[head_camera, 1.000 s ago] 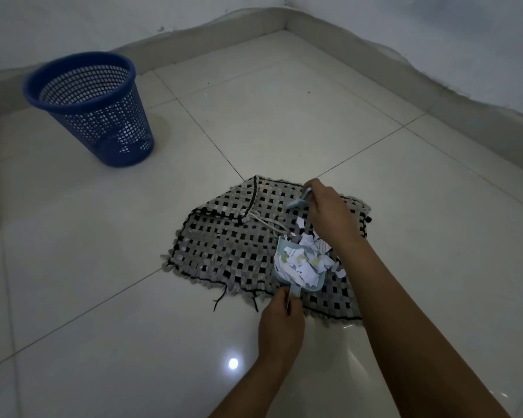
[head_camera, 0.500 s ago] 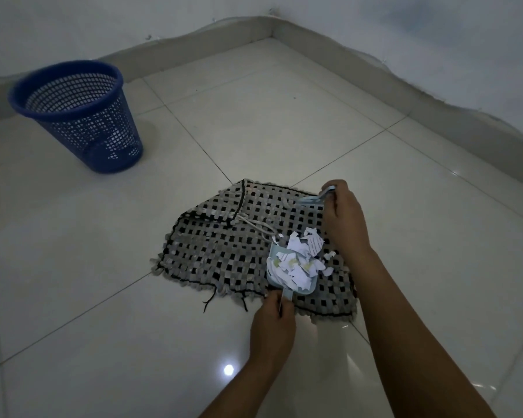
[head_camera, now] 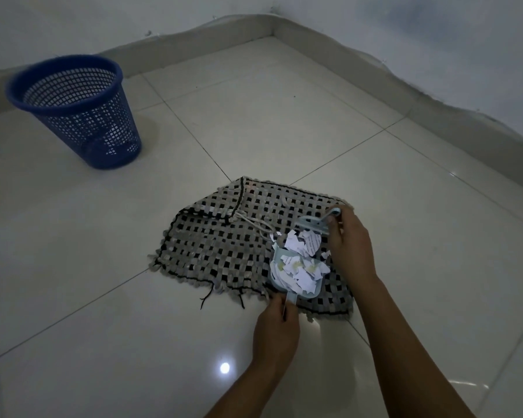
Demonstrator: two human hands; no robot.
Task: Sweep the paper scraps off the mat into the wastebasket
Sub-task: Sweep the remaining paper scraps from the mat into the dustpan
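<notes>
On the mat (head_camera: 224,245), left hand (head_camera: 277,322) grips the dustpan (head_camera: 307,292) (scrap-heaped); right hand (head_camera: 349,241) clasps the brush (head_camera: 313,224).

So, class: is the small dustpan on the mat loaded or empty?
Loaded. White paper scraps are heaped in the dustpan, with more piled at its mouth beside the brush. Its handle is in the left hand.

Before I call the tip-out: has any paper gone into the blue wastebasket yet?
No: the paper scraps are piled in the dustpan on the mat, and the wastebasket shows none inside.
</notes>
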